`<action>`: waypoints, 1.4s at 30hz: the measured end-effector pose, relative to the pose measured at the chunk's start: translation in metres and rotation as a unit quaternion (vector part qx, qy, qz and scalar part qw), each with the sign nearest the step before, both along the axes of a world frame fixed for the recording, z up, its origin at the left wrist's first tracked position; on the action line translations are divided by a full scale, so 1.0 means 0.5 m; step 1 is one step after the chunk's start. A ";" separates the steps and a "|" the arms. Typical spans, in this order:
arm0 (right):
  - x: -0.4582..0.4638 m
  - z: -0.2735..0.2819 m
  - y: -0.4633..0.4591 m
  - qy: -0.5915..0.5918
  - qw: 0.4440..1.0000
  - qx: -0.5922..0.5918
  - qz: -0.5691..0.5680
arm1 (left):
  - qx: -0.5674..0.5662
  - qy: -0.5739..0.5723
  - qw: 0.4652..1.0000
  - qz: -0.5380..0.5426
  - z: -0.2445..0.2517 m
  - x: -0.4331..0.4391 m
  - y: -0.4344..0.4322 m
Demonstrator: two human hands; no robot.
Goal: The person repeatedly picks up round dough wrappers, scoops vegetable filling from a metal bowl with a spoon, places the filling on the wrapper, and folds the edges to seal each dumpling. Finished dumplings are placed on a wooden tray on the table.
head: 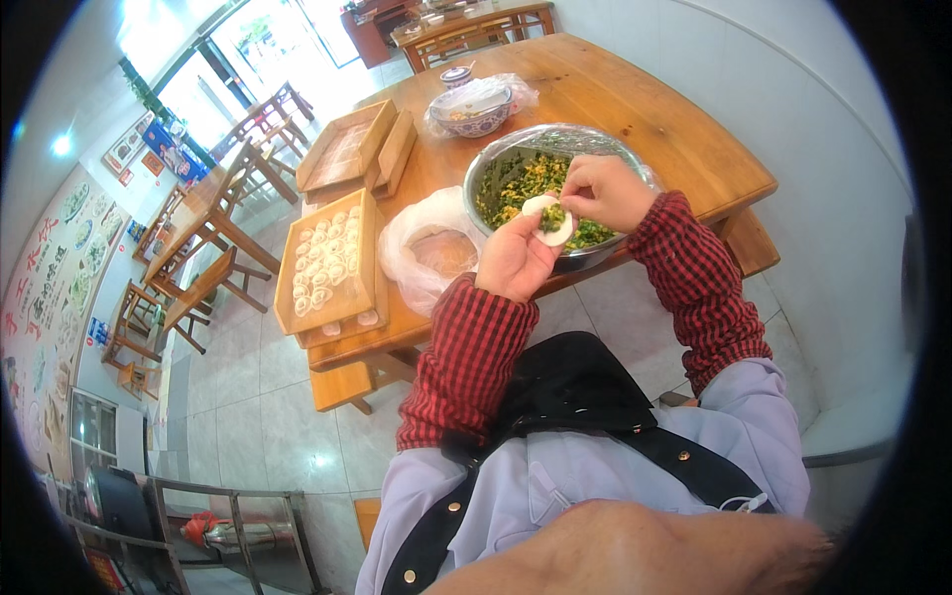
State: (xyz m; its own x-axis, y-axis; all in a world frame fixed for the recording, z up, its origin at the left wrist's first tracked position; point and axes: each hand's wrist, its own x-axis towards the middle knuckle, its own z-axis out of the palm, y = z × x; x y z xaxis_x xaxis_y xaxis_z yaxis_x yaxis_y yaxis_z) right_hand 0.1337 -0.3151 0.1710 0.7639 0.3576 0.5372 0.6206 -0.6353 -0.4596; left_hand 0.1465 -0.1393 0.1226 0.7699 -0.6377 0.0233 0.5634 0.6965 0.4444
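A round dough wrapper [563,236] with green and yellow filling on it rests in my left hand [518,260], gripped by the fingers. At the wrapper's upper right edge are the bent fingertips of my right hand [608,192]; whether they pinch the dough or a small tool is hidden. Both hands are over the near part of a large metal bowl [513,186] of chopped green and yellow filling, its rim partly covered in plastic film. Left of it lies an open plastic bag [416,230]. Folded dumplings [320,256] stand in rows in a wooden tray [366,260] at the table's left end.
Empty-looking wooden trays [346,149] stand behind the dumplings on the wooden table [669,134]. A patterned bowl [472,119] partly wrapped in plastic and a small lidded pot [455,76] are farther back. Wooden benches [341,385] stand beside and under the table.
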 end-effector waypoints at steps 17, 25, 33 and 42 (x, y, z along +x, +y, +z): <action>-0.045 -0.035 0.027 -0.155 0.985 0.051 0.057 | -0.026 0.001 1.000 0.010 0.014 -0.004 0.046; -0.055 -0.055 0.059 -0.233 0.968 0.049 0.077 | -0.029 -0.017 0.998 -0.043 0.006 -0.019 0.076; -0.084 -0.051 0.079 -0.240 0.967 0.031 0.082 | -0.026 0.001 0.998 -0.055 -0.001 -0.039 0.088; -0.089 -0.057 0.088 -0.270 0.958 0.029 0.091 | -0.007 -0.016 0.999 -0.049 -0.004 -0.059 0.098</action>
